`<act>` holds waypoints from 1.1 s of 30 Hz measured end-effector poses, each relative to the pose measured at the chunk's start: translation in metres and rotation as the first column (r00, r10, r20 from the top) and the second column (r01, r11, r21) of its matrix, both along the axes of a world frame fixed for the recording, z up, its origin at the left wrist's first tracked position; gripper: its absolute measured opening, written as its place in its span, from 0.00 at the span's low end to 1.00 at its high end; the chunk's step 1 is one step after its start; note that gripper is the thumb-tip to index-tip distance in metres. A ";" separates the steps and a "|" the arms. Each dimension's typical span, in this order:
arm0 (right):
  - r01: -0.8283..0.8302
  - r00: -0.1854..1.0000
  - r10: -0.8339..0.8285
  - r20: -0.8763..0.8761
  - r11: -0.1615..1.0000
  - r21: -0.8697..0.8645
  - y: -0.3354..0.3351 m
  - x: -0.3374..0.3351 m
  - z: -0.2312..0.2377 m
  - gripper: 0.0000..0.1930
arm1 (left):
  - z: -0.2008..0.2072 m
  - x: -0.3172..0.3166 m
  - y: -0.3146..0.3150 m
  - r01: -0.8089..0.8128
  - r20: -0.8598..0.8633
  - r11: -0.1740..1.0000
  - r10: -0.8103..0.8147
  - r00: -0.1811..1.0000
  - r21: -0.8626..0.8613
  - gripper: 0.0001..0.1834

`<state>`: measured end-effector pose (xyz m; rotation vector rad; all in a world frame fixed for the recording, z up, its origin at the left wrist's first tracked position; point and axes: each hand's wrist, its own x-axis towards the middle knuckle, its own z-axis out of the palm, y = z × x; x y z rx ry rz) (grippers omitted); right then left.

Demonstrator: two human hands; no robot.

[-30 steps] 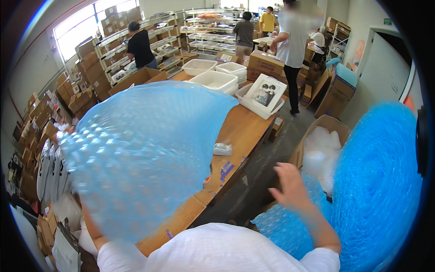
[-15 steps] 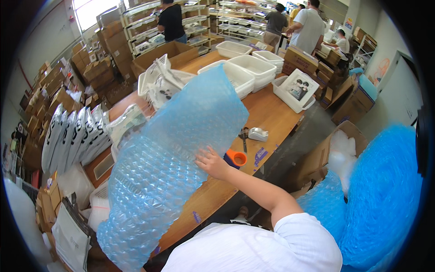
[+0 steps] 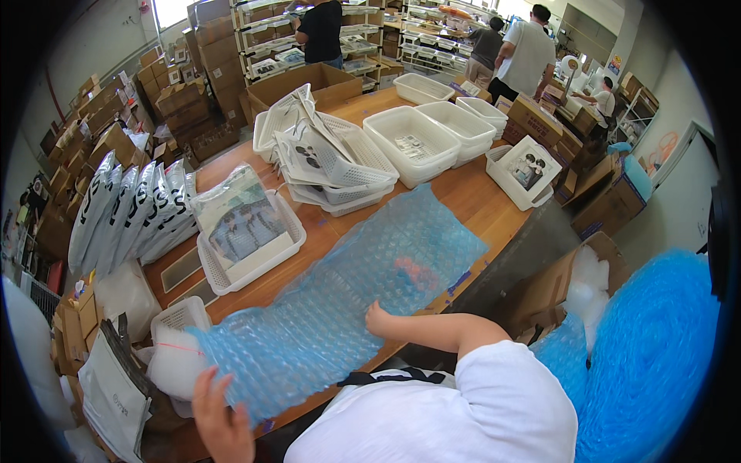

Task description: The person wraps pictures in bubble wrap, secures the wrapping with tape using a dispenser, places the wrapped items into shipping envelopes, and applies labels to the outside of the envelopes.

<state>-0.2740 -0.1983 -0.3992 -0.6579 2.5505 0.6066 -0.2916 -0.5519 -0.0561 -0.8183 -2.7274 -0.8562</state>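
Lying across the wooden table [image 3: 475, 197], the blue bubble-wrap sheet [image 3: 309, 309] extends near a loaded white tray [image 3: 264, 268] and covers an orange item [image 3: 415, 274] visible through the film. The right hand [image 3: 377, 318] is at the sheet's near edge, fingers curled; whether they grip film cannot be told. The left hand [image 3: 222, 417], blurred, has its fingers spread at the sheet's left end.

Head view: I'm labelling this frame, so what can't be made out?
All in the head view:
Orange thing: shape veiled by the bubble wrap.
Right hand: fingertips hidden behind the hand.
Left hand: blurred; forearm cut off by lower edge.
Blue roll: bottom cut off likewise.
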 end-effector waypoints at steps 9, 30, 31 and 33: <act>0.148 0.983 -0.153 -0.099 0.988 -0.053 0.032 -0.014 -0.014 0.14 | -0.280 0.003 0.037 0.284 0.432 0.751 0.001 0.902 -0.596 0.32; 0.002 0.938 -0.301 -0.171 0.500 -0.866 -0.023 -0.459 0.155 0.23 | -0.301 0.031 0.061 -0.506 0.267 0.742 0.646 0.715 -0.439 0.27; 0.015 0.925 -0.334 -0.181 0.508 -0.861 -0.029 -0.488 0.150 0.25 | -0.306 0.035 0.056 -0.527 0.272 0.696 0.694 0.666 -0.487 0.28; 0.030 0.878 -0.385 -0.284 0.636 -0.771 -0.036 -0.543 0.128 0.27 | -0.319 0.045 0.040 -0.481 0.399 0.733 0.672 0.624 -0.481 0.29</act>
